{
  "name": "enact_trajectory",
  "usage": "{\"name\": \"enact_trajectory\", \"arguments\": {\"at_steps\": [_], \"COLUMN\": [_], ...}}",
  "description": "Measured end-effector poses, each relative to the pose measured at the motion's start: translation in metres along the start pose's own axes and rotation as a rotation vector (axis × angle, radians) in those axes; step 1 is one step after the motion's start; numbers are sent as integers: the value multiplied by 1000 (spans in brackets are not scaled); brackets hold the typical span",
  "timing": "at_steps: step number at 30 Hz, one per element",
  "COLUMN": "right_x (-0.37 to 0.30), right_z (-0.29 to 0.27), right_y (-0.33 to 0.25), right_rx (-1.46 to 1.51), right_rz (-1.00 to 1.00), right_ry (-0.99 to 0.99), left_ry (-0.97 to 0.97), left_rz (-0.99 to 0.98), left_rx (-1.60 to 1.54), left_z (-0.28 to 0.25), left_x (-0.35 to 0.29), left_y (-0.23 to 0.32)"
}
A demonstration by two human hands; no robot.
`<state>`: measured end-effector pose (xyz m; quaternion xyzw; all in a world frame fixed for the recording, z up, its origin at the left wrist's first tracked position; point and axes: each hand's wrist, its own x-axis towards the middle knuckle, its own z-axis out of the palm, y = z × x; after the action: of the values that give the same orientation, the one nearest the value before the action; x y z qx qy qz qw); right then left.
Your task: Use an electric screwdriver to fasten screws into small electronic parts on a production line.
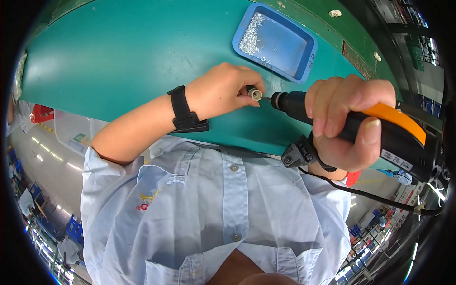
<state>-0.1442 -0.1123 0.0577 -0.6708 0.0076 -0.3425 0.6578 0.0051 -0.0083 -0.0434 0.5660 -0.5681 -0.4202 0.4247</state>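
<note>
The green surface (118,52) carries a blue tray (304,64) of small metal screws (upper right). The right hand (349,123) has its grip wrapped around a black-and-orange electric screwdriver (375,130). The left hand (223,90) pinches a small cylindrical part (256,94) just above the surface, against the driver's tip.

A small white rectangular label (396,160) with dark print sits on the black underside of the black-and-orange power screwdriver (361,126), just below its orange strip. Far below that tool, red-and-white signs (403,194) stand blurred in the background.
</note>
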Motion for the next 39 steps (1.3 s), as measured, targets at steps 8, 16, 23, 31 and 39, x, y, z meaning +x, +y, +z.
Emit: {"name": "enact_trajectory", "arguments": {"at_steps": [8,16,23,31,39], "right_x": [-4,-2,6,12,38], "right_z": [9,11,14,5,-25], "right_y": [3,1,4,-16,-76], "right_rx": [-117,-141,-170,209,277], "right_rz": [81,89,97,101,-429], "right_ry": [11,-17,-31,34,-315], "left_ry": [19,18,2,61,443], "left_rz": [-22,-38,-37,147,-54], "left_rx": [1,-21,21,202,590], "left_z": [6,7,1,-10,-142], "left_x": [1,2,7,-4,74], "left_y": [0,4,8,9,26]}}
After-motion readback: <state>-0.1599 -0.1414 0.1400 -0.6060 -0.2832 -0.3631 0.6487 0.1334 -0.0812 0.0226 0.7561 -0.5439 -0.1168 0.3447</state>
